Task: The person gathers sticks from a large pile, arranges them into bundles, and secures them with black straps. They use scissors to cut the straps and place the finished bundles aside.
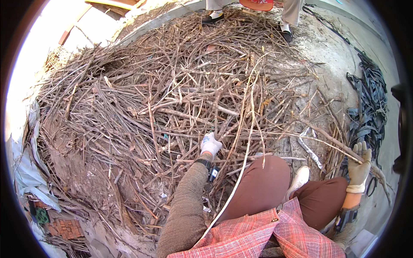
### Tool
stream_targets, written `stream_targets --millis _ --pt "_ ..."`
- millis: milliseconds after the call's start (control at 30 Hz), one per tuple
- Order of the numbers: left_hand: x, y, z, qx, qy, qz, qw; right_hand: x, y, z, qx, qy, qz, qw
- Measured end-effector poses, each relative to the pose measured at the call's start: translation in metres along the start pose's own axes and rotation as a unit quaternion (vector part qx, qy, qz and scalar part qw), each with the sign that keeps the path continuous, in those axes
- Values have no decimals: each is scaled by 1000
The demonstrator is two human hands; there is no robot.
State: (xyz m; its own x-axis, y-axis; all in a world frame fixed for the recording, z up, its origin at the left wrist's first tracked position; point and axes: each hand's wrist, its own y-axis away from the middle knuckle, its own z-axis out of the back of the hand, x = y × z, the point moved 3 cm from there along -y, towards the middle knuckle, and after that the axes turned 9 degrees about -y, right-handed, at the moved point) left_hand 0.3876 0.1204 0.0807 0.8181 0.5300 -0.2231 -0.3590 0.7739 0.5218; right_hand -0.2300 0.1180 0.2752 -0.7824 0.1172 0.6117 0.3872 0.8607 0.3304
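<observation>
My left hand (210, 144), in a white knit glove, is closed at the lower end of a brown stick (217, 111) that rises out of the pile. Its fingertips are hidden. On the far right, my right hand (358, 167) wears a beige glove, palm up and fingers stretched out. A thick branch (332, 139) reaches that hand and shows again beyond it; how it passes the hand is unclear. The tip of a thin pale stick (322, 142) lies over the palm. Long pale twigs (248, 111) arch up past my knee.
Dry sticks (129, 106) cover the ground before me. A person's shoe (213, 17) stands at the far edge of the pile. Dark strips (367, 109) are heaped along the right. A pale sheet (30, 167) hangs at left, near bricks (66, 228).
</observation>
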Motion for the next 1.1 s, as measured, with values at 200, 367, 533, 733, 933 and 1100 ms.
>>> stream_targets --millis 200,367,533,733,933,1100 --pt "58 8 111 -205 -25 -36 978 -5 -3 -3 26 -18 -2 999" --pt "83 14 210 -462 136 -36 876 -11 1 -9 21 -42 0 999" --pt "83 26 268 -411 83 -43 907 -14 7 -17 20 -52 9 998" --pt "81 51 339 -430 14 -133 893 -15 4 -20 44 -57 35 997" --pt "46 84 384 -368 131 -244 888 -21 15 -47 126 -97 91 983" --pt "-33 117 388 -178 291 -310 887 -29 58 -101 214 7 209 954"
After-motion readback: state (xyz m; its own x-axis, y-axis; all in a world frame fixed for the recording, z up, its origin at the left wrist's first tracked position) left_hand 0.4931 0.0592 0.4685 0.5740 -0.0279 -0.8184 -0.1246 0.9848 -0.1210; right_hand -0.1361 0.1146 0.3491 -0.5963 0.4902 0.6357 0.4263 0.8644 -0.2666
